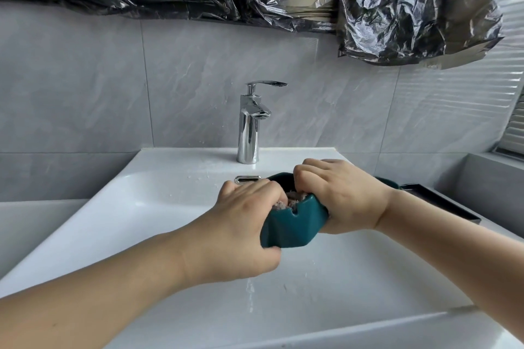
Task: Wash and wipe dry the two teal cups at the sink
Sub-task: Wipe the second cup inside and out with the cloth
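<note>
Over the white sink basin (158, 224) I hold a faceted teal cup (289, 232) with a notched rim between both hands. My left hand (241, 224) grips its left side, thumb under the cup and fingers curled over the rim onto a pinkish-grey cloth (295, 196) stuffed inside. My right hand (343, 195) wraps the right side, its fingers curled over the far rim into the cup. Just a sliver of the second teal cup (387, 182) shows behind my right wrist, at the basin's right edge.
A chrome tap (249, 127) stands at the back of the basin, with no water running from it. An overflow slot (247, 179) sits below it. A dark flat ledge (445, 202) runs along the right. Black plastic sheeting (397, 8) hangs on the tiled wall.
</note>
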A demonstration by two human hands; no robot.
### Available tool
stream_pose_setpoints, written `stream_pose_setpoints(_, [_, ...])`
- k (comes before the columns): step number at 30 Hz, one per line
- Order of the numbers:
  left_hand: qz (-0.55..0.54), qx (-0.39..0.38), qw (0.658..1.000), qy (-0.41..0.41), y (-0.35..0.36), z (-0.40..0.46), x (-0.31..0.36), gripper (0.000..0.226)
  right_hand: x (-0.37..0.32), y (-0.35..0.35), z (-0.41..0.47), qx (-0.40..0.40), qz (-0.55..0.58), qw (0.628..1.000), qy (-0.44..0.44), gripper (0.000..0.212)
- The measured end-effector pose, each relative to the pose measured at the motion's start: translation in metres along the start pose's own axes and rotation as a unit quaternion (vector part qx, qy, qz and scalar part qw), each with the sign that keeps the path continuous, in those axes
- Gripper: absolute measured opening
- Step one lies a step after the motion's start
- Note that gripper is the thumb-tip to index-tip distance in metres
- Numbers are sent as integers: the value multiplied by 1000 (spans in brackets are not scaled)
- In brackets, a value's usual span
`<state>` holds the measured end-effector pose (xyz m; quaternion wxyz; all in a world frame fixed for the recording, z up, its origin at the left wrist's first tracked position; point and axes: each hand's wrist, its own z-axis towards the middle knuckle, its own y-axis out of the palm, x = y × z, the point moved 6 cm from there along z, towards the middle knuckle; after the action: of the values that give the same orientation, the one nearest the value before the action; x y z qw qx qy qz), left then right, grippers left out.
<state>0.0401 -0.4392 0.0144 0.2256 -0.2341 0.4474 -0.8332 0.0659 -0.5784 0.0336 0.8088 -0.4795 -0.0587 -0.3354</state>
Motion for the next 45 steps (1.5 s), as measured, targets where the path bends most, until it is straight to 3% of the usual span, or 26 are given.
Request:
stream_pose_setpoints(4, [21, 17, 999, -17, -2, 1, -1, 35, -4, -4, 5, 18, -46, 999, -9, 26])
stream_pose_setpoints(9, [170, 35, 978, 118, -19, 0, 7, 22, -3, -18, 0, 85, -31, 995, -34, 28])
stream_pose_setpoints(13, [244, 26, 949, 199, -21, -6, 11, 16, -4, -14, -1, 65, -52, 993, -82, 22])
stream_pose_setpoints(18, [160, 5, 981, 113, -16, -1, -6, 22, -6, -8, 1, 44, -79, 994, -56, 29])
stream_pose_setpoints(24, [95, -18, 995, 26, 5, 5, -10, 27, -3, 1, 2, -10, -98, 995, -8, 29])
stream_pose_setpoints(29, [127, 2, 990, 56, 7, 1, 0, 35, -9, 2, 1, 8, -92, 995, -24, 24])
stream_pose_setpoints(33, [85, 21, 991, 98, -12, -3, 2, 32, 1, -11, -4, 51, -17, 998, -27, 46])
stream_pose_setpoints(36, [103, 13, 987, 122, -18, -7, 1, 30, 1, -11, -2, 50, -7, 998, -47, 44])
stream_pose_setpoints(40, [98, -18, 992, 82, -8, -4, -6, 27, 0, 0, -1, -6, -5, 1000, -25, 49])
stream_pose_setpoints(45, [-18, -11, 1000, 9, 4, -1, -6, 33, 3, 5, 0, -35, -18, 999, 33, 62])
